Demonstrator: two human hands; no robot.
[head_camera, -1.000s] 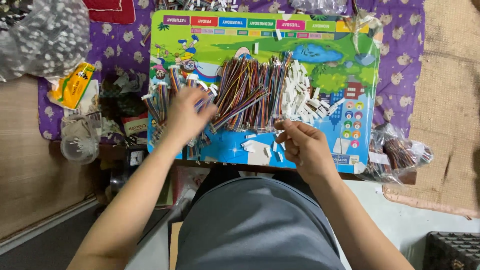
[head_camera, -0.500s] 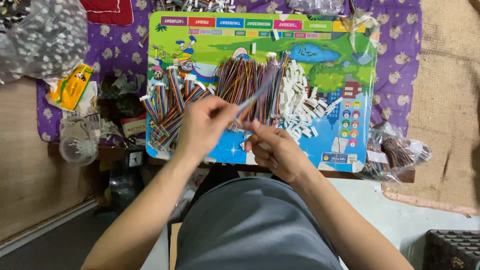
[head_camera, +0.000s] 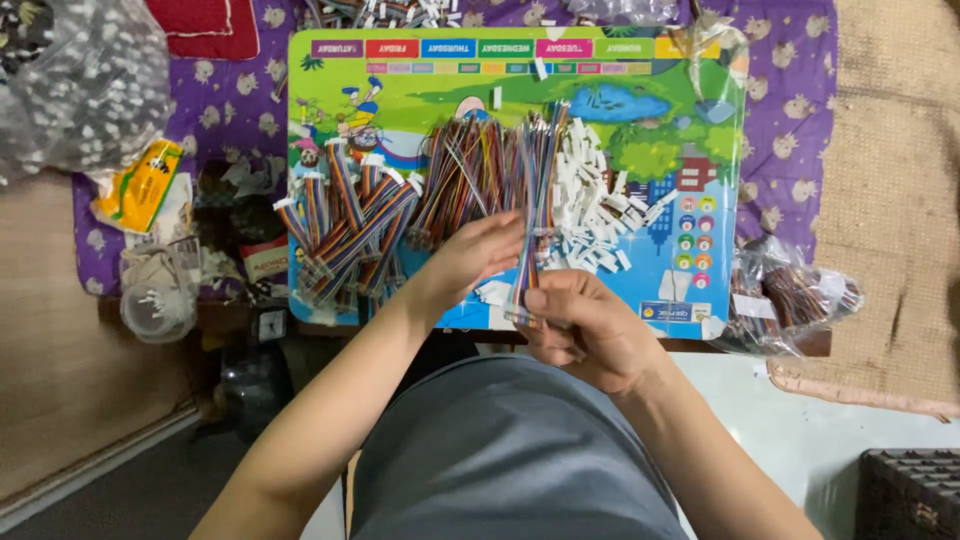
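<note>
Right hand (head_camera: 585, 325) grip on wire bundle (head_camera: 532, 215)

A purple cloth with small animal prints (head_camera: 790, 110) covers the bench top. At the far left lies a clear bag of small white pieces (head_camera: 85, 85), and just below it a yellow and green packet (head_camera: 140, 185). Near the left edge stands a clear plastic cup (head_camera: 158, 300) with a few white bits inside. A red cloth (head_camera: 205, 25) shows at the top edge. On the right, a clear bag of brownish wires (head_camera: 790, 295) rests beside a woven tan mat (head_camera: 895, 180). A dark crate (head_camera: 910, 495) sits at the lower right corner.
</note>
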